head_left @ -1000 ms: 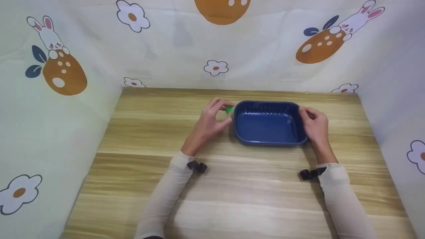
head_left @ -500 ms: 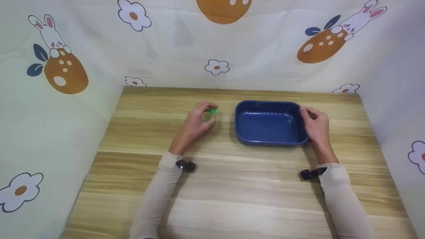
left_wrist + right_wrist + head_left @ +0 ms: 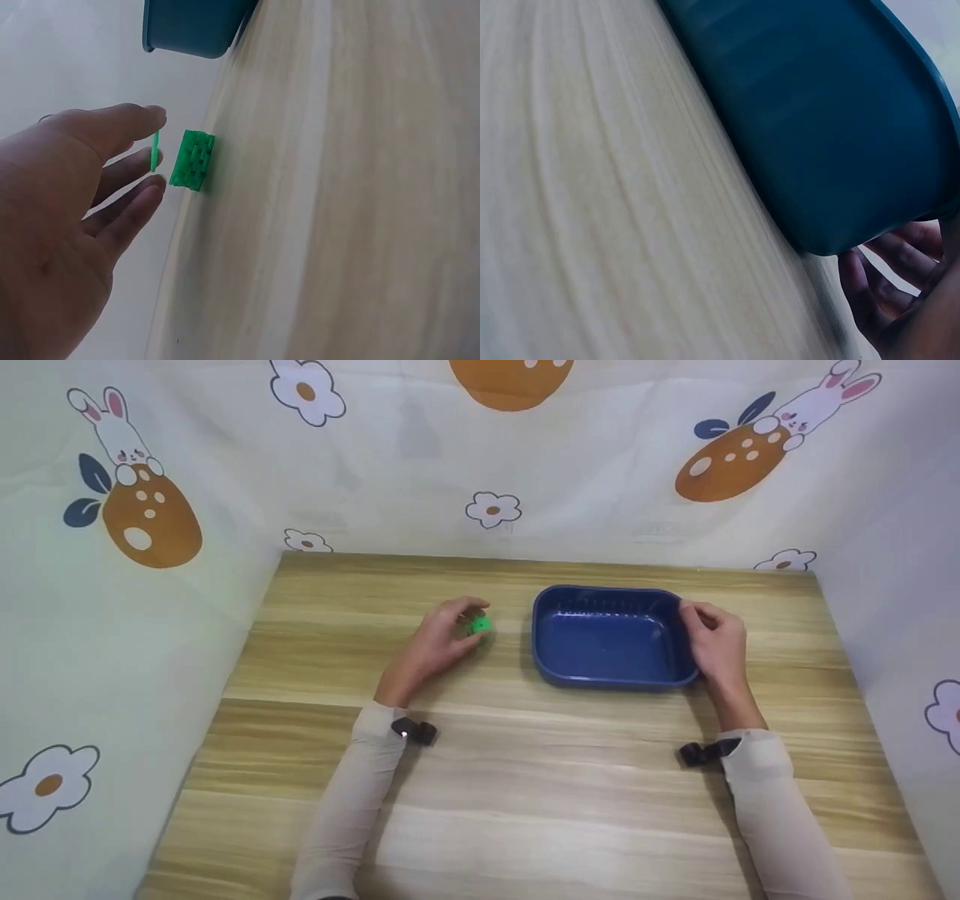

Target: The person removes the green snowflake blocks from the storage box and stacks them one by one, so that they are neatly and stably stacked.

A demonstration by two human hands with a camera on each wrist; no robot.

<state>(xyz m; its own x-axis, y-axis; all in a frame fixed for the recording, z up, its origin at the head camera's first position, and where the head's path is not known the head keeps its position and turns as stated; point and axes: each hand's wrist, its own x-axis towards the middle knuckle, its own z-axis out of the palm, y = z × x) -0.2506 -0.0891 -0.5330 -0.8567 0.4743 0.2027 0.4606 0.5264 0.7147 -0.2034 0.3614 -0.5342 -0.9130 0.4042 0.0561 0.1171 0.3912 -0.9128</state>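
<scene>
Left of the blue plastic tub (image 3: 615,649), my left hand (image 3: 435,641) holds a small flat green piece (image 3: 155,152) between its thumb and fingertips. The left wrist view shows that piece edge-on as a thin strip. Just beyond the fingertips a knobbly green block (image 3: 193,160) rests on the wooden table. In the head view, the fingers partly hide the green things. At the tub's right end my right hand (image 3: 716,645) grips the rim, thumb at the edge. The right wrist view has its fingers (image 3: 859,292) against the outside of the tub's corner.
The wooden table (image 3: 525,795) meets a printed cloth backdrop (image 3: 405,472) at the back and sides. Each wrist wears a small black camera, one (image 3: 415,730) on the left sleeve and one (image 3: 705,753) on the right.
My left hand has moved left, away from the tub's left wall, with the green piece, and then a little lower. My right hand stays at the rim, and the tub has stayed in place.
</scene>
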